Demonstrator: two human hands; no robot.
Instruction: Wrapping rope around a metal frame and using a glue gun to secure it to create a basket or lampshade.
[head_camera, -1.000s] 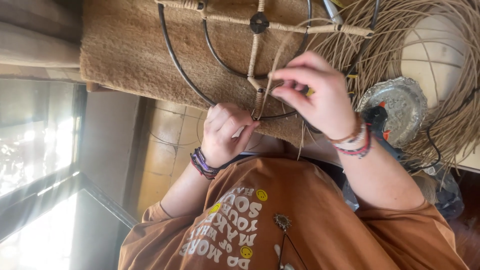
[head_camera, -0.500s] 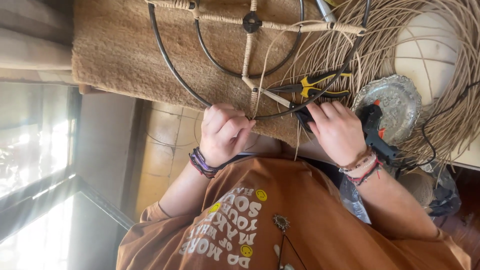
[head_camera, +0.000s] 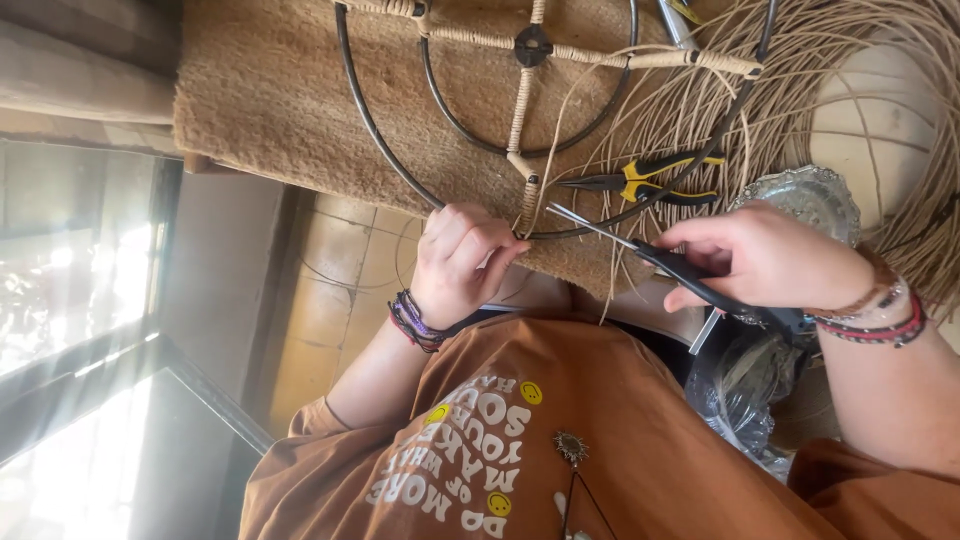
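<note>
Two hands are working at the near edge of the coarse brown mat (head_camera: 300, 90), where I am bracing a round wire frame (head_camera: 385, 150). My left hand (head_camera: 462, 262) is closing tight around the frame's outer ring, right beside a spoke wrapped in pale cane (head_camera: 522, 110). My right hand (head_camera: 765, 258) is gripping black-handled scissors (head_camera: 640, 252), their thin blades pointing at the wrapped joint by my left fingers. Yellow-handled pliers (head_camera: 645, 180) are lying on the mat just beyond the scissors, against a loose coil of rattan strands (head_camera: 700, 110) that is spreading toward the mat's right edge.
</note>
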